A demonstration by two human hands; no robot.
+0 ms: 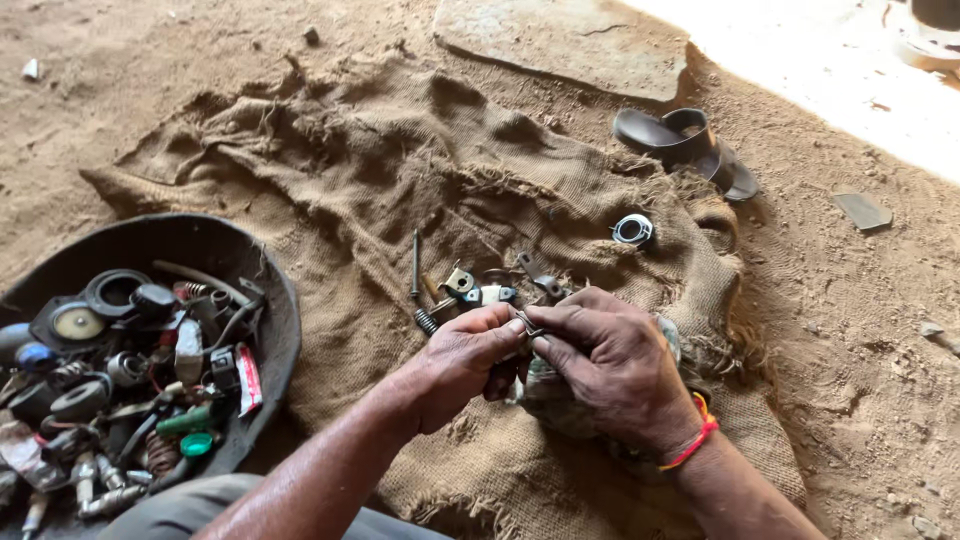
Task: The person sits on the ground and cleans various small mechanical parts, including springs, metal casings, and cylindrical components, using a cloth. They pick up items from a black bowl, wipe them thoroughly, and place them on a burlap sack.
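Both my hands meet low over a burlap sack (400,180) spread on the dirt. My left hand (462,360) and my right hand (610,365) pinch one small metal part (528,325) between their fingertips. A grey cloth-like bundle (545,395) shows under my right hand. Just beyond my fingers lie small metal brackets (478,290), a spring (426,321) and a long thin bolt (415,262). A red and orange thread band circles my right wrist.
A black shallow tub (270,290) at the left holds several springs, caps, rubber rings and greasy parts. A small ring-shaped part (632,230) rests on the sack. Black sandals (690,145) and a flat stone slab (565,45) lie beyond, a shard (862,211) at right.
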